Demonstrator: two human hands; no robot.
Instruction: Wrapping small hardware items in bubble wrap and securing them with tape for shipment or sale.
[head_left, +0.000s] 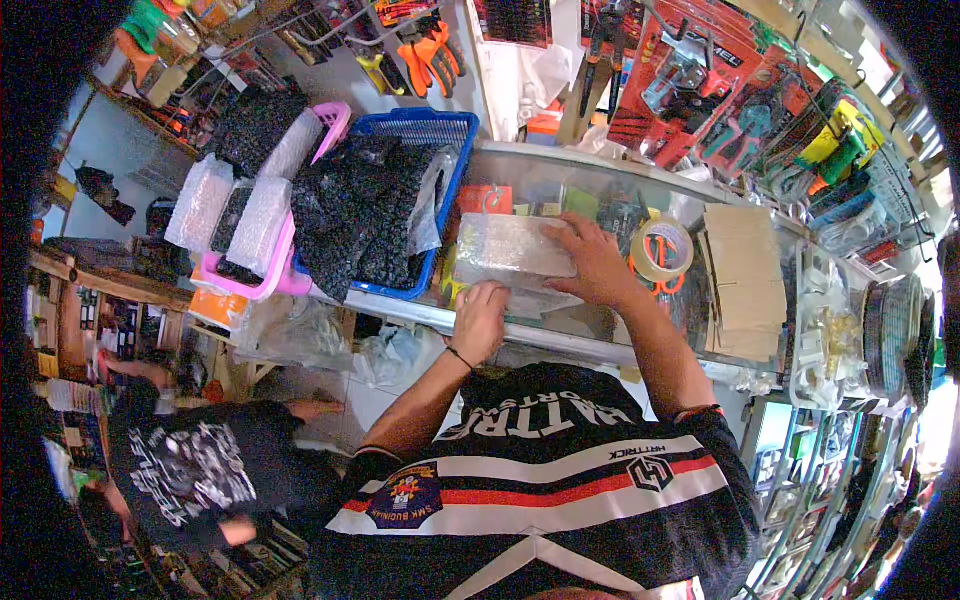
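Observation:
A rectangular package in clear bubble wrap (510, 244) lies on the glass-topped display counter (555, 334) in front of me. My right hand (592, 259) grips its right end, fingers over the far side and thumb on the near side. At its near left corner, my left hand (481, 319) has bent fingers on the wrap's edge. Loose wrap shows along the near side, between the hands. Just right of my right hand is a roll of packing tape (681, 240), lying over orange-handled scissors (667, 286), whose blades are hidden.
Flattened cardboard pieces (744, 281) lie at the right. To the left, a blue plastic basket (466, 154) holds black bubble wrap (352, 210), beside a pink basket (262, 289) with wrapped packages (259, 225). Tools hang behind the counter. Another person (217, 465) is at lower left.

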